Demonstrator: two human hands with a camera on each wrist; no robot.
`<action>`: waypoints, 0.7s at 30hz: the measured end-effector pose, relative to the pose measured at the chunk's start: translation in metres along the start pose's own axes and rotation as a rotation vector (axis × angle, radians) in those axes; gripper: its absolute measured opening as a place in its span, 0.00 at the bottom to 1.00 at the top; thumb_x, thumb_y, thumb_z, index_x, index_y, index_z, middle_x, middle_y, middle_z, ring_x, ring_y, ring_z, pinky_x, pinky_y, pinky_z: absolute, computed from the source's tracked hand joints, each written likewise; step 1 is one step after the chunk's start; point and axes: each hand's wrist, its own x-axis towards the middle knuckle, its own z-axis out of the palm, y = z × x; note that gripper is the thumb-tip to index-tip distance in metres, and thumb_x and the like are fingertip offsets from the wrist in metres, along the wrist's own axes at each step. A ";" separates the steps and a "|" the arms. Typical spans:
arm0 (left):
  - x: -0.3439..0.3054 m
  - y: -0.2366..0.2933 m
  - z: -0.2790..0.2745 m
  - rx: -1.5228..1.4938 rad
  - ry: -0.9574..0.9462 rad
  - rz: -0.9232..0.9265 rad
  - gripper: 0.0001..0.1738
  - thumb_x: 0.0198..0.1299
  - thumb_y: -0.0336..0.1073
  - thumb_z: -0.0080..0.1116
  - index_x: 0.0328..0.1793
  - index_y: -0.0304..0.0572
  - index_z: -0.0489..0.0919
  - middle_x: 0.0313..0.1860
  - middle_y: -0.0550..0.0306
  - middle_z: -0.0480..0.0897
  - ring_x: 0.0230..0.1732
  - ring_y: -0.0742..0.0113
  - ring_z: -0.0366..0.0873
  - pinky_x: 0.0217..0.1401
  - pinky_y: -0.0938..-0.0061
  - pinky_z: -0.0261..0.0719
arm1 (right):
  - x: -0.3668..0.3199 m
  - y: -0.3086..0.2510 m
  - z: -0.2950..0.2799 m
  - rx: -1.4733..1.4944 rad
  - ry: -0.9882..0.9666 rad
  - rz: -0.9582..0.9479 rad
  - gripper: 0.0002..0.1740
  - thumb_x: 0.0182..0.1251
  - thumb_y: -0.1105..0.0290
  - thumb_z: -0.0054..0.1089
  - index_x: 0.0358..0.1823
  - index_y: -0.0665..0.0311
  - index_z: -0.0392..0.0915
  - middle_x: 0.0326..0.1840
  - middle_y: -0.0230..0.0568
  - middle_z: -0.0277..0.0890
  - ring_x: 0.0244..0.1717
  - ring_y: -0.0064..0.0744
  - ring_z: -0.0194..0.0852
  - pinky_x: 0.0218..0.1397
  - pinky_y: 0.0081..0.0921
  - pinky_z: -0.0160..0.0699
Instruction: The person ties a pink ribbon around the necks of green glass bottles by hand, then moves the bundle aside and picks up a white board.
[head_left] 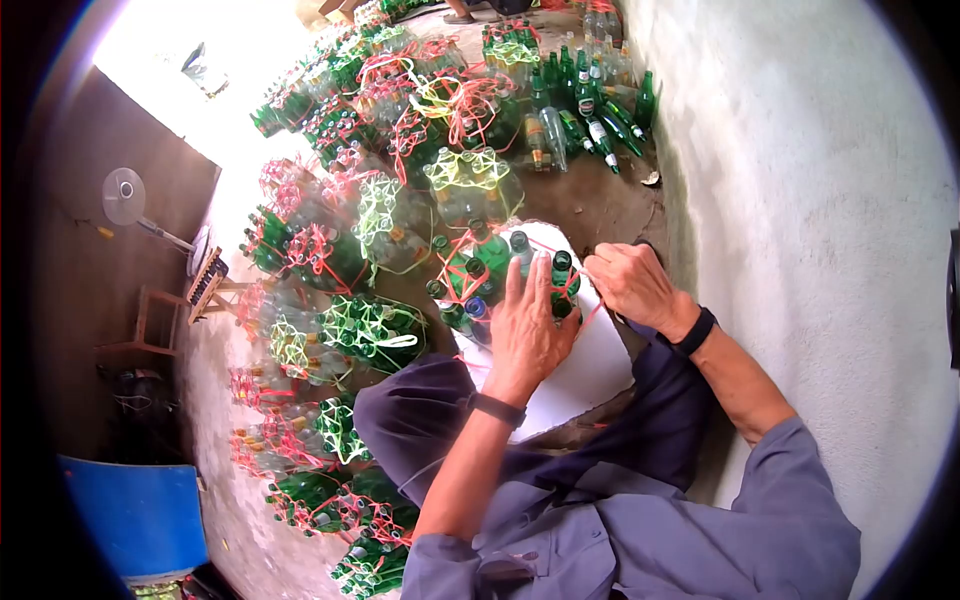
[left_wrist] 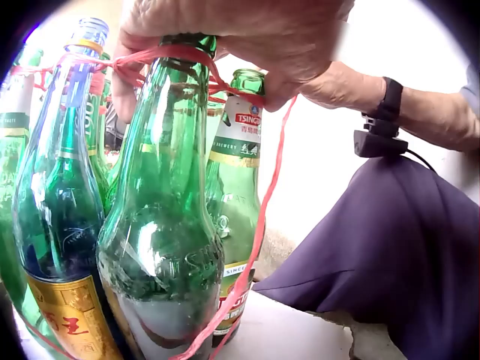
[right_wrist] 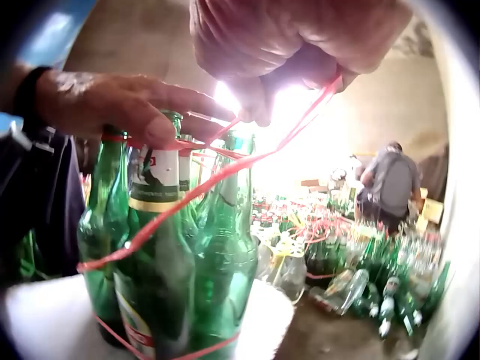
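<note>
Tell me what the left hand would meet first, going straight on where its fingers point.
The left hand would probably meet the bottle neck just beyond its fingertips, though depth is unclear; it might pass above.

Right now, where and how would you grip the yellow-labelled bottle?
I'd pinch the yellow-labelled bottle by its neck, just below the red twine, from the side away from the left hand. It stands upright and its neck is narrower than its body. The twine seems to tie it to its neighbours, so they may follow.
</note>
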 end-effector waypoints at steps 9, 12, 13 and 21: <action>0.002 -0.004 0.007 0.028 0.111 0.024 0.46 0.60 0.50 0.71 0.79 0.31 0.68 0.74 0.42 0.78 0.79 0.34 0.68 0.76 0.58 0.75 | 0.057 0.016 0.020 -0.061 -0.051 -0.215 0.05 0.63 0.71 0.62 0.29 0.59 0.76 0.27 0.37 0.72 0.33 0.42 0.81 0.32 0.40 0.78; 0.002 -0.004 0.007 0.008 0.139 0.039 0.45 0.61 0.48 0.71 0.78 0.31 0.68 0.71 0.41 0.80 0.77 0.33 0.70 0.73 0.56 0.77 | 0.069 0.028 0.024 -0.038 -0.175 -0.200 0.11 0.63 0.67 0.64 0.24 0.60 0.75 0.27 0.40 0.73 0.32 0.46 0.81 0.34 0.42 0.78; 0.002 -0.003 0.006 0.007 0.138 0.038 0.45 0.61 0.48 0.71 0.78 0.31 0.68 0.71 0.41 0.80 0.77 0.33 0.70 0.73 0.56 0.77 | 0.071 0.031 0.025 -0.037 -0.177 -0.198 0.11 0.63 0.67 0.64 0.24 0.60 0.75 0.27 0.40 0.73 0.32 0.46 0.81 0.34 0.42 0.78; 0.002 0.002 -0.005 -0.063 0.061 0.020 0.46 0.59 0.45 0.71 0.80 0.32 0.67 0.73 0.41 0.78 0.80 0.30 0.65 0.66 0.48 0.80 | 0.084 0.053 0.045 0.310 -0.323 -0.050 0.10 0.58 0.66 0.69 0.29 0.66 0.85 0.28 0.48 0.82 0.31 0.50 0.82 0.36 0.43 0.78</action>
